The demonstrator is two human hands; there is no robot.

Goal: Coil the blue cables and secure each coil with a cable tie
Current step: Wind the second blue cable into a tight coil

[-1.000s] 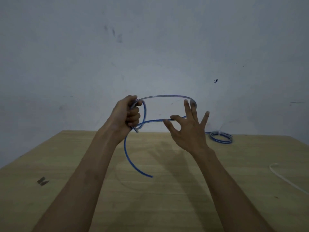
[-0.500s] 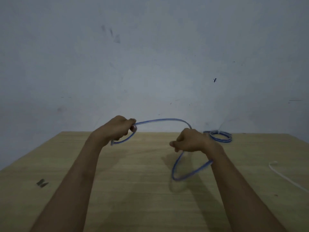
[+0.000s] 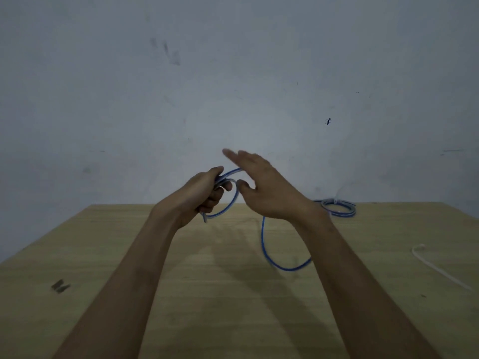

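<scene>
My left hand (image 3: 204, 193) is closed around a small bundle of blue cable (image 3: 264, 244), held above the far half of the wooden table (image 3: 129, 255). One loop curves out of the fist and down to its lower side. My right hand (image 3: 261, 187) is just right of it, fingers stretched flat and apart, with the cable passing under the palm. A long loop of the cable hangs below my right wrist. A finished blue coil (image 3: 337, 207) with a white tie lies at the table's far right.
A white cable tie (image 3: 438, 268) lies on the right side of the table. A small dark object (image 3: 60, 285) sits near the left edge. A bare grey wall (image 3: 233, 86) stands right behind the table.
My right hand has come up and left toward my left hand and opened its fingers. The cable's arc between the hands has closed into a smaller loop at my left fist.
</scene>
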